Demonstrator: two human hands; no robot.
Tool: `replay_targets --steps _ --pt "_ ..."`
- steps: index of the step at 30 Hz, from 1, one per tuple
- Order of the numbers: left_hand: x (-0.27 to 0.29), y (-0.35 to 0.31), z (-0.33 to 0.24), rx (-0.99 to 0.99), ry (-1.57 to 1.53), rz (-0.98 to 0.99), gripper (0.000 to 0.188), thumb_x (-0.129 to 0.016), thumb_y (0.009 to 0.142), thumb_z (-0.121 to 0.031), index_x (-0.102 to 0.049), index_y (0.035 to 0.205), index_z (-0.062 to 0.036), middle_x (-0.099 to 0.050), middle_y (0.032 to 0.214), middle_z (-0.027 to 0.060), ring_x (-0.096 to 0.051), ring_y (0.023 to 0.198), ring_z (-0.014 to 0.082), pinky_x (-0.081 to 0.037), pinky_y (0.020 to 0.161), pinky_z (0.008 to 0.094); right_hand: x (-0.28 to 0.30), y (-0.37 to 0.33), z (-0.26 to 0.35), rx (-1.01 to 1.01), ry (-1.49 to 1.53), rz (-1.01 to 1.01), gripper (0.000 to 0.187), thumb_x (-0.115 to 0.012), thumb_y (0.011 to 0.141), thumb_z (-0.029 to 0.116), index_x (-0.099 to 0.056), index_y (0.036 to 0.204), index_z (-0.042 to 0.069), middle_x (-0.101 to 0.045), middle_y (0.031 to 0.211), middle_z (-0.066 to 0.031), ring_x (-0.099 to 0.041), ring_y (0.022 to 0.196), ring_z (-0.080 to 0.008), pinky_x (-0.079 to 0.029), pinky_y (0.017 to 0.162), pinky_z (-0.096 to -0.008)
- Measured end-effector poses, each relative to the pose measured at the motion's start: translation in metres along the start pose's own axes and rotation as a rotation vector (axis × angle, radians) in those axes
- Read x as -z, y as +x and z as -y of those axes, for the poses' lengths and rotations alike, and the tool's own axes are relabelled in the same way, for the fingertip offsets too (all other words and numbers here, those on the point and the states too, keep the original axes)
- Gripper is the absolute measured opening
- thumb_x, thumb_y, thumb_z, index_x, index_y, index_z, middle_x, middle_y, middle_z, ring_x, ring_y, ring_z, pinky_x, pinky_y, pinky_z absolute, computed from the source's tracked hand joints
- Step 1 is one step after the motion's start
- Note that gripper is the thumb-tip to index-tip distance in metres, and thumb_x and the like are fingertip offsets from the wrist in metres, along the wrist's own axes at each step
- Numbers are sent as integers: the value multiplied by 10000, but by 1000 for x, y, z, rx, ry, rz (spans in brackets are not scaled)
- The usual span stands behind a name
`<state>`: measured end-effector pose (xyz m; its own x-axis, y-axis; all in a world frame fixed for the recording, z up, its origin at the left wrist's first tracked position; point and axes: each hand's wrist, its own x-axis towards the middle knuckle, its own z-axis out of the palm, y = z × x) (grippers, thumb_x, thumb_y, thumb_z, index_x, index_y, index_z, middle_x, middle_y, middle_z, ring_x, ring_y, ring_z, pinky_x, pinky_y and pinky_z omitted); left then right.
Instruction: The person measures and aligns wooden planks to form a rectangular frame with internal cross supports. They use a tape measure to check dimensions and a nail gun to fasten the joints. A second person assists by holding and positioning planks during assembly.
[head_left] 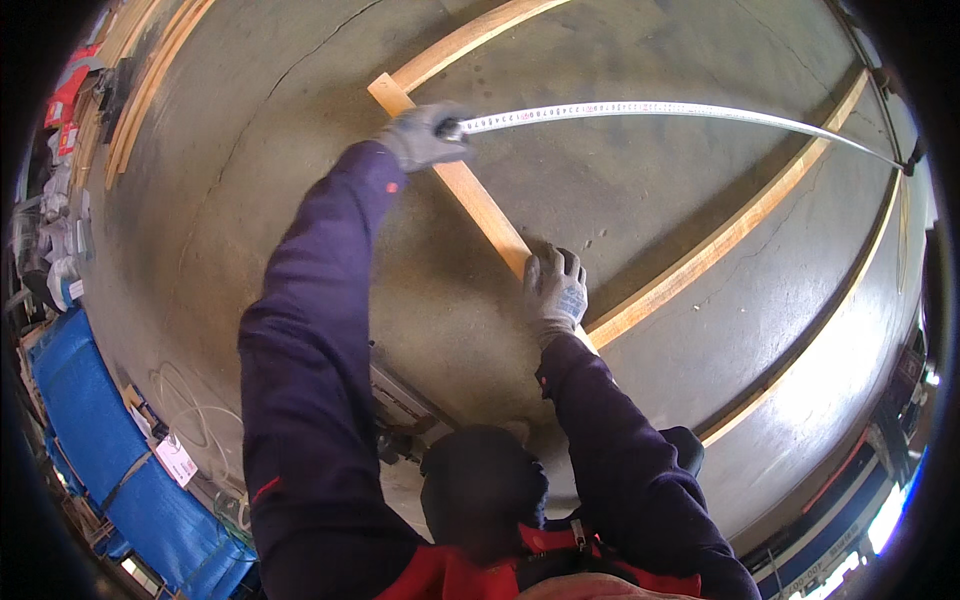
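Observation:
Gloved in grey, my left hand (422, 137) is closed round the near end of a tape measure (620, 108), beside the upper end of a wooden crosspiece (485, 212). The white blade bows away to the right, above the floor, and reaches a small dark thing at the far right that I cannot make out. My right hand (557, 295), also gloved, grips the same crosspiece lower down, its fingers bent over the wood. Close to that hand, a long wooden beam (715, 240) meets the crosspiece and runs off to the upper right.
Another beam (470, 42) runs from the crosspiece's upper end, and a third (815, 335) lies at the lower right. Loose timber strips (155, 90) lie at the far left. A blue covered stack (130, 450) and a pale cord (190, 400) are at the lower left.

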<state>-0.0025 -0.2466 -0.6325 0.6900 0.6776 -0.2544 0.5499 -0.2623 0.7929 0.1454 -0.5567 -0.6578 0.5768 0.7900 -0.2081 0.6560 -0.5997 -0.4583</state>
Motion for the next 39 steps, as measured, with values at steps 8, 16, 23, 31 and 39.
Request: replay_targets --steps 8,16,23,31,39 --pt "145 -15 92 148 97 -163 568 -856 745 -63 -646 1272 -93 -676 1125 10 -616 1002 111 -536 890 279 -1 1 16 11 24 37 410 -602 954 385 -626 1288 148 -599 1274 -152 -580 1153 -380 -485 976 -501" --pt "149 8 106 198 207 -143 627 -876 716 -77 -637 1296 -61 -698 1210 55 -646 1091 167 -518 986 314 0 2 15 8 4 54 396 -619 952 361 -634 1290 156 -602 1269 -144 -581 1153 -374 -485 980 -490" --pt "146 9 116 206 185 -136 646 -878 713 -88 -626 1306 -46 -693 1243 74 -653 1121 186 -513 1014 324 -1 2 15 24 29 49 394 -612 959 362 -637 1295 156 -602 1278 -143 -580 1153 -374 -484 983 -488" --pt "146 2 112 195 270 -130 662 -865 723 -115 -611 1334 -79 -688 1250 101 -651 1137 221 -516 998 351 2 1 15 26 12 61 416 -617 960 382 -635 1295 135 -595 1292 -151 -570 1178 -375 -478 997 -483" --pt "125 12 93 313 838 -150 572 -759 810 -386 -586 1339 -257 -602 1273 147 -593 1201 391 -494 1002 500 3 1 17 62 21 67 501 -698 897 429 -636 1296 132 -586 1309 -144 -565 1192 -374 -473 1014 -479"
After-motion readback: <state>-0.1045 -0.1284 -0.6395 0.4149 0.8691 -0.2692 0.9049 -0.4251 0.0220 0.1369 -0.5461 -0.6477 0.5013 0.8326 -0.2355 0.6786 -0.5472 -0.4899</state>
